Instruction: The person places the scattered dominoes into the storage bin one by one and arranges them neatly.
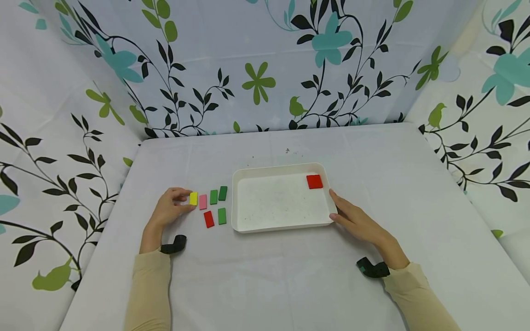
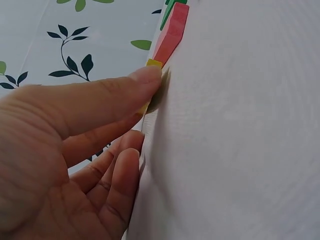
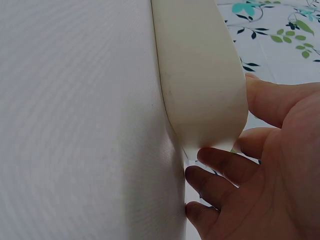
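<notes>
At the left of the table, my left hand [image 1: 171,207] pinches a small yellow block [image 1: 193,198] between thumb and fingers. In the left wrist view the thumb covers most of the yellow block [image 2: 155,63], with a pink block [image 2: 172,32] just beyond it. My right hand [image 1: 356,218] touches the right end of a white rectangular tray [image 1: 281,228], its fingers relaxed. The right wrist view shows thumb and fingertips against the tray's outer corner [image 3: 205,100]. A red, nearly square piece [image 1: 314,181] lies inside the tray near its back right corner.
Between the left hand and the tray lie a pink block [image 1: 203,202], a red block [image 1: 209,219] and three green blocks [image 1: 213,196]. A white cloth covers the table [image 1: 265,276]. Leaf-patterned curtains [image 1: 256,55] enclose the back and sides.
</notes>
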Available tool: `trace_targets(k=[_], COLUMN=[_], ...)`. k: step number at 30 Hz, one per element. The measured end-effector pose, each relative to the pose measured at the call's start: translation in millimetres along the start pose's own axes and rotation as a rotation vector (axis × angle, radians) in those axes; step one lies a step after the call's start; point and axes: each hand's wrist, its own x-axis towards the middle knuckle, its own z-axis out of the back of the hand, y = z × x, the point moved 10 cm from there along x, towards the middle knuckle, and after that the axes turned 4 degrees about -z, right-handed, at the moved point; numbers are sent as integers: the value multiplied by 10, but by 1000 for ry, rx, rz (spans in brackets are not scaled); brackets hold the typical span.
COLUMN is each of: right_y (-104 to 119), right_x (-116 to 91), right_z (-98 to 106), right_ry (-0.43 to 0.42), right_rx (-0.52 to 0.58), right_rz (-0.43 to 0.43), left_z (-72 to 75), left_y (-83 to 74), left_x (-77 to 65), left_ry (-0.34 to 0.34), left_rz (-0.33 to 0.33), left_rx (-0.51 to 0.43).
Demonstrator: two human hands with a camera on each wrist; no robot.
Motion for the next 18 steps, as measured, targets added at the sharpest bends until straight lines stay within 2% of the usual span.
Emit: trace_targets(k=[8, 13, 18], right_y=[-9, -12, -30], right_x=[-2, -2, 5], right_z=[0, 2, -2], right_ry=[-5, -2, 1], right_rx=[-1, 6, 12], right_rz=[10, 7, 4], left_z=[84, 178, 323], left_y=[42, 1, -168], left_x=[-14, -54, -73], left_ry=[-39, -82, -174], left_rz=[34, 56, 38], left_rx=[-8, -130, -213])
